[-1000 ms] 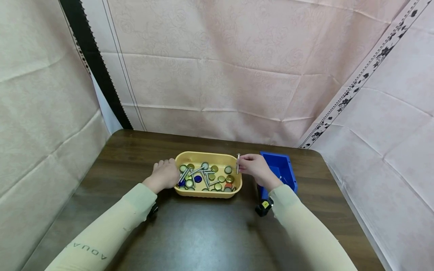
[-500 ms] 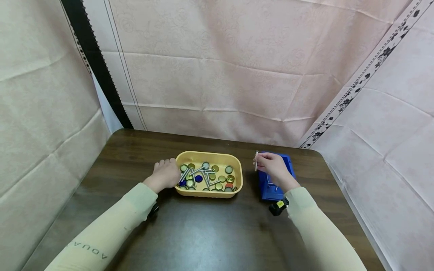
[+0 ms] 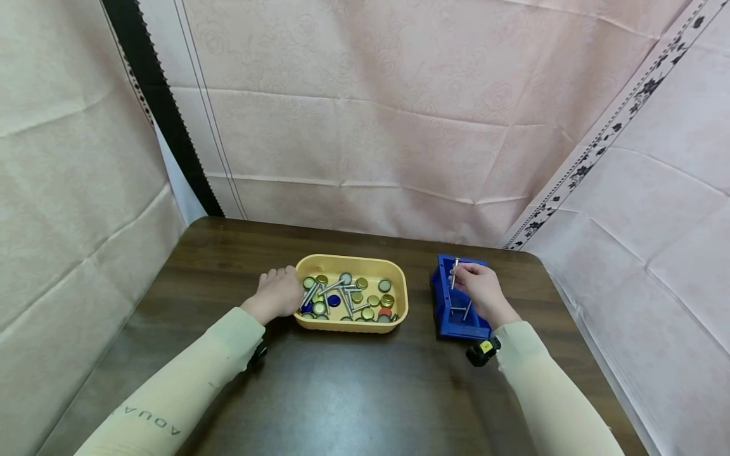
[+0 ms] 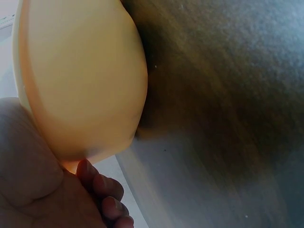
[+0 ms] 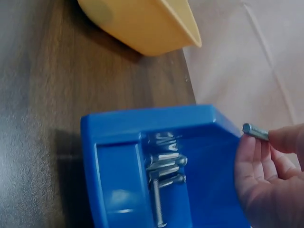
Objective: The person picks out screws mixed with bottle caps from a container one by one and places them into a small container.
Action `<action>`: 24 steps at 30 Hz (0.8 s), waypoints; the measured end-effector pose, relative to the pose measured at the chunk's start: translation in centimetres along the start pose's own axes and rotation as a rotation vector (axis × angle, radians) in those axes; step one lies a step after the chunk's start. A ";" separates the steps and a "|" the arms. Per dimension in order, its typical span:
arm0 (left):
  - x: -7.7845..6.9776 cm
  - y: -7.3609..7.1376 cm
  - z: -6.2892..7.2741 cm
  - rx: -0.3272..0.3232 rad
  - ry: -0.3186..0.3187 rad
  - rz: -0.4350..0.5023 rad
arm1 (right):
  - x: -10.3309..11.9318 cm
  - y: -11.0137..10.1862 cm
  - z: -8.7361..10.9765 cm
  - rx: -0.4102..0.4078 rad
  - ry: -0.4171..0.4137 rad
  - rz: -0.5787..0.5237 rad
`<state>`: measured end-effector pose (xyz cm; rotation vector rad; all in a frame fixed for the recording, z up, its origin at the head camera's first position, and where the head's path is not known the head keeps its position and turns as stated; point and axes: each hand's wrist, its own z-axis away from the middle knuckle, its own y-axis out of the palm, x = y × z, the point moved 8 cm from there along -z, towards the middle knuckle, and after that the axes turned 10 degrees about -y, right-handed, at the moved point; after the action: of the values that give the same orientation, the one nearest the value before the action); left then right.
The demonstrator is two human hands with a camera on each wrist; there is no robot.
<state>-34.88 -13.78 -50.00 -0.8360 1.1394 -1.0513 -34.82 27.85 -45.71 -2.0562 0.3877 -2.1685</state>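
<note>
At the left end of a yellow plastic tray [image 3: 348, 327], my left hand [image 3: 276, 294] grips the rim. In the left wrist view its curled fingers [image 4: 107, 186] sit against the tray's outer wall. Bottle caps and several metal bolts [image 3: 346, 299] lie mixed inside the tray. My right hand [image 3: 481, 291] pinches one silver bolt [image 3: 454, 273] between thumb and fingers, over a blue plastic bin [image 3: 463, 332]. The right wrist view shows the bolt's threaded end sticking out of the pinch near the bin's side wall. Several bolts [image 5: 164, 166] lie on the bin floor.
Both containers stand on a dark brown wooden table [image 3: 342, 392], with a gap between them. Pale patterned cloth [image 3: 365, 126] hangs behind the table and at both sides. A black camera [image 3: 483, 352] is strapped at the right wrist, close to the bin's front edge.
My right hand has carried the bolt rightward, from the yellow tray's right end to above the blue bin. My left hand stays at the tray's rim.
</note>
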 end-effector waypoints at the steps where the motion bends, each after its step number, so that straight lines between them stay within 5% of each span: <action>1: 0.0 0.0 0.0 -0.001 -0.001 0.000 | -0.2 -0.1 0.0 -0.006 0.011 0.006; 10: 0.1 0.2 -0.1 0.008 -0.014 -0.007 | -2.6 -0.7 -0.3 -0.056 0.077 0.084; 24: 0.0 0.0 0.0 -0.004 -0.002 -0.004 | -4.4 -0.2 -0.2 -0.004 0.078 0.345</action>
<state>-34.88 -13.80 -50.00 -0.8428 1.1390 -1.0516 -34.67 29.18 -49.87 -1.7536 0.6983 -2.0409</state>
